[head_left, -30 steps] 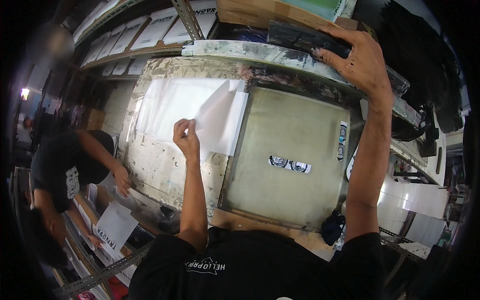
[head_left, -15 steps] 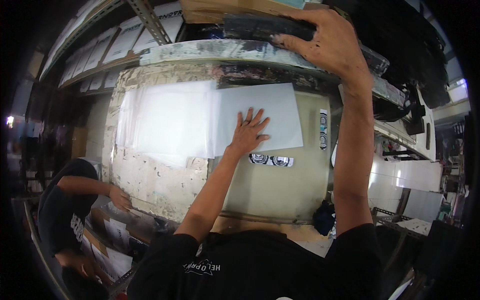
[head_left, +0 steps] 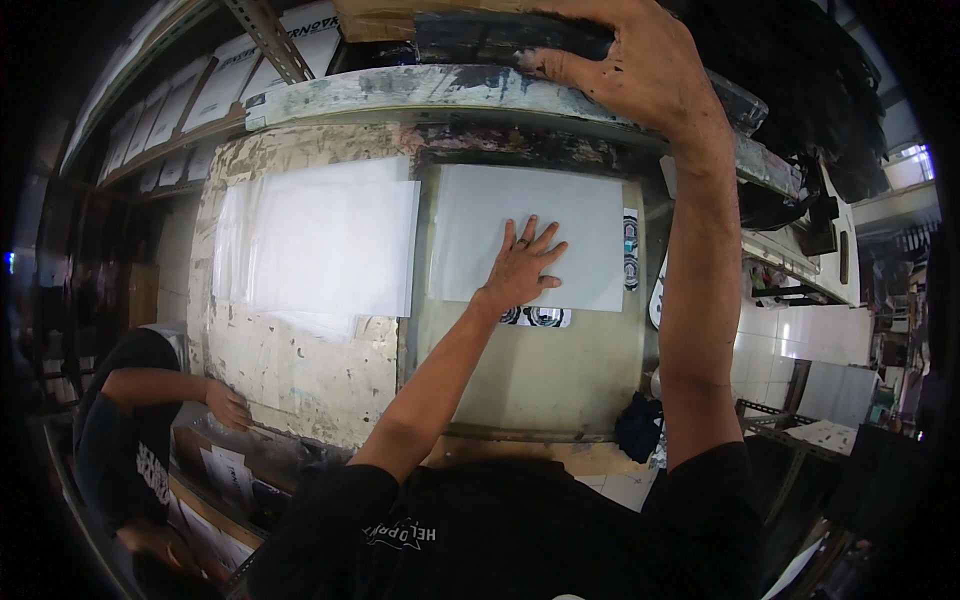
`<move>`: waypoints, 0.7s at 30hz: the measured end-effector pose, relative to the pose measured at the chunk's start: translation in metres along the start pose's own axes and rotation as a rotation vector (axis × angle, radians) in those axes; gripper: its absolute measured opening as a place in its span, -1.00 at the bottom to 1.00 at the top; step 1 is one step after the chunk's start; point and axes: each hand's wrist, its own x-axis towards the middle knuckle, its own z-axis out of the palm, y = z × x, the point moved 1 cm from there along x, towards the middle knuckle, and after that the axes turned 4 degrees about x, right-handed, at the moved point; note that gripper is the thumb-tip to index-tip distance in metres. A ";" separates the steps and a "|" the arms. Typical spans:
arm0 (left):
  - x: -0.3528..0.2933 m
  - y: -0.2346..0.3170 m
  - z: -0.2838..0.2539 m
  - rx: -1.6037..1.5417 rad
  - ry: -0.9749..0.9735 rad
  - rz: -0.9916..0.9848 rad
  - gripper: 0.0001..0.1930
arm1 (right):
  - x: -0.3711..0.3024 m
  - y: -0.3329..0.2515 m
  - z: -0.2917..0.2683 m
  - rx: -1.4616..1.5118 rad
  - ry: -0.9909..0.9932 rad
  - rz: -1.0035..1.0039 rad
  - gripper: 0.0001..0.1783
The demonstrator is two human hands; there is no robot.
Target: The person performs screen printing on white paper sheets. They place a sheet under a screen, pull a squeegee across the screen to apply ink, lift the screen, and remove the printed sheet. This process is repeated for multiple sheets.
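My left hand [head_left: 526, 266] lies flat, fingers spread, on a white sheet [head_left: 470, 230] that covers the upper part of an olive-green flat bed [head_left: 540, 375]. Round printed designs [head_left: 545, 317] peek out under the sheet's lower edge, and more [head_left: 630, 240] show at its right edge. My right hand [head_left: 640, 65] is raised overhead, its fingers curled over the edge of a dark, paint-stained upper plate [head_left: 470, 35].
A stack of white sheets [head_left: 320, 240] lies on the worn, chipped table [head_left: 300, 370] left of the bed. Another person [head_left: 130, 440] in a black shirt stands at the lower left, one hand [head_left: 228, 405] on the table edge. Shelves with boxes [head_left: 210, 85] run above.
My left hand held the white sheet lifted by its edge; it has laid the sheet on the green bed and now presses it flat. My right hand has kept its grip overhead.
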 end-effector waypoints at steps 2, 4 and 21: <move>-0.003 0.003 0.000 0.003 -0.007 0.006 -0.28 | 0.000 0.000 -0.001 0.001 0.001 -0.005 -0.40; -0.005 0.007 0.000 -0.009 -0.004 0.007 -0.28 | -0.001 0.001 0.000 -0.001 -0.011 -0.001 -0.40; -0.183 -0.033 -0.150 -1.195 1.254 -0.413 -0.44 | -0.155 -0.047 0.059 0.045 0.022 0.025 -0.54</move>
